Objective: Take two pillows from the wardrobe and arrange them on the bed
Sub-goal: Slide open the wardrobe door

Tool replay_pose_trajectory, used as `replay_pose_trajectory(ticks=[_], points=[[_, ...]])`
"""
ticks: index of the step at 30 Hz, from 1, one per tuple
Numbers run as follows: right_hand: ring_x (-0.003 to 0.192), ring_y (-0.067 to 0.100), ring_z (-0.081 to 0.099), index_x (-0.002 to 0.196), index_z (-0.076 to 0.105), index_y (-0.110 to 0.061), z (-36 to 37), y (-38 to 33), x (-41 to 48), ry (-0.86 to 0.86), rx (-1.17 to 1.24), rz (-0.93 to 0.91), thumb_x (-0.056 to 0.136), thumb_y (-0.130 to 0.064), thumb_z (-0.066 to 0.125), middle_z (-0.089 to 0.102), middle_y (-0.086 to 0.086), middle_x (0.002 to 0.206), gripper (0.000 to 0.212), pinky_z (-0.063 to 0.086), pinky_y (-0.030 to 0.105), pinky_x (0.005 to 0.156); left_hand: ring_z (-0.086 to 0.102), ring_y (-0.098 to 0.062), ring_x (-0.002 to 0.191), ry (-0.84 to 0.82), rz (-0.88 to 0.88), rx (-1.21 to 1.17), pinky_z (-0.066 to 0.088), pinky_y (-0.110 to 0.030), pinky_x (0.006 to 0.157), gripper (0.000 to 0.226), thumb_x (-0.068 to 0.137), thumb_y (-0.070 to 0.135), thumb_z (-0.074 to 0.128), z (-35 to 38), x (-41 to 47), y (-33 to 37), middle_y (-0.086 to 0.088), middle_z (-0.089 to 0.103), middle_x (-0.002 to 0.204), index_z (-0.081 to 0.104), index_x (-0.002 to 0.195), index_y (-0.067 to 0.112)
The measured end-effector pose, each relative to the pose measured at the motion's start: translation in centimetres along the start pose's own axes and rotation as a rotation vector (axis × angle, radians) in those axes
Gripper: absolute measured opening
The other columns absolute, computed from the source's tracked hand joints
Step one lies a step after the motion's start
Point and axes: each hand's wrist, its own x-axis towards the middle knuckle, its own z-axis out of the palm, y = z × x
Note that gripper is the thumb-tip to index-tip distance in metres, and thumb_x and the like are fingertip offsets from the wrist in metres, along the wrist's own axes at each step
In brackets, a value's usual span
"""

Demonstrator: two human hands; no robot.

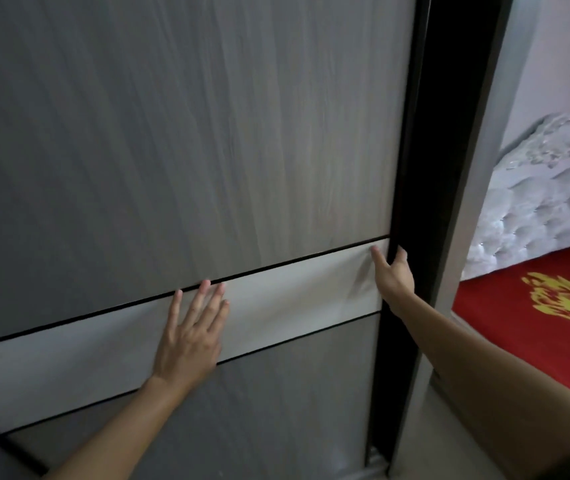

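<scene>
Head view shows no pillows yet (presumably behind the grey wood-grain sliding wardrobe door [179, 140]). Your right hand [392, 275] hooks its dark edge; your left hand [190, 337] lies flat, fingers spread. Push sideways evenly, toward your left.

The wardrobe door [190, 133] fills the space ahead of the left hand [190, 336] — its fingers lie flat on the pale band [294, 292]. At the right hand [392, 275], fingertips curl round the door's edge into a dark gap [425, 168] — narrow, walled beyond them by the wardrobe side panel [477, 188].
</scene>
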Motion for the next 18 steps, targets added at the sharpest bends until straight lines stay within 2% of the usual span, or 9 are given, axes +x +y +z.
replay_pose_trajectory(ticks=[4, 7, 9, 12, 18], points=[[0.128, 0.034, 0.046, 0.145, 0.025, -0.019, 1.5, 0.6, -1.4, 0.000, -0.086, -0.083, 0.090, -0.058, 0.041, 0.042, 0.009, 0.146, 0.070, 0.039, 0.049, 0.107, 0.031, -0.035, 0.138, -0.026, -0.287, -0.201, 0.038, -0.057, 0.102, 0.054, 0.077, 0.022, 0.042, -2.1, -0.6, 1.7, -0.017, 0.040, 0.147, 0.051, 0.129, 0.010], [0.128, 0.032, 0.046, 0.145, 0.026, -0.018, 2.2, 0.9, -2.6, -0.069, -0.139, -0.155, 0.092, -0.054, 0.044, 0.043, 0.009, 0.145, 0.066, 0.040, 0.048, 0.106, 0.040, -0.044, 0.129, -0.005, -0.497, -0.316, 0.046, -0.054, 0.092, 0.052, 0.078, 0.015, 0.057, -3.6, 0.0, 1.8, -0.024, 0.043, 0.141, 0.051, 0.129, 0.006], [0.129, 0.032, 0.045, 0.144, 0.029, -0.017, 2.8, 0.8, -3.3, -0.135, -0.163, -0.210, 0.093, -0.046, 0.047, 0.044, 0.009, 0.144, 0.061, 0.038, 0.044, 0.105, 0.036, -0.045, 0.130, -0.031, -0.638, -0.373, 0.044, -0.054, 0.093, 0.058, 0.078, 0.015, 0.064, -4.4, 0.3, 1.6, -0.025, 0.035, 0.146, 0.046, 0.133, 0.007], [0.123, 0.032, 0.050, 0.141, 0.036, -0.016, 4.1, 0.3, -4.5, -0.250, -0.184, -0.253, 0.093, -0.033, 0.051, 0.048, 0.010, 0.140, 0.054, 0.042, 0.042, 0.100, 0.026, -0.043, 0.136, -0.079, -0.772, -0.425, 0.041, -0.054, 0.097, 0.065, 0.082, 0.021, 0.064, -5.0, 0.3, 1.0, -0.026, 0.018, 0.153, 0.037, 0.139, 0.007], [0.120, 0.033, 0.054, 0.140, 0.039, -0.011, 8.3, -1.3, -8.2, -0.392, -0.292, -0.332, 0.093, -0.033, 0.052, 0.055, 0.013, 0.135, 0.054, 0.045, 0.039, 0.097, 0.028, -0.040, 0.136, -0.152, -0.934, -0.540, 0.041, -0.049, 0.098, 0.072, 0.088, 0.028, 0.057, -4.8, -1.8, -1.9, -0.020, -0.004, 0.157, 0.019, 0.146, 0.009]])
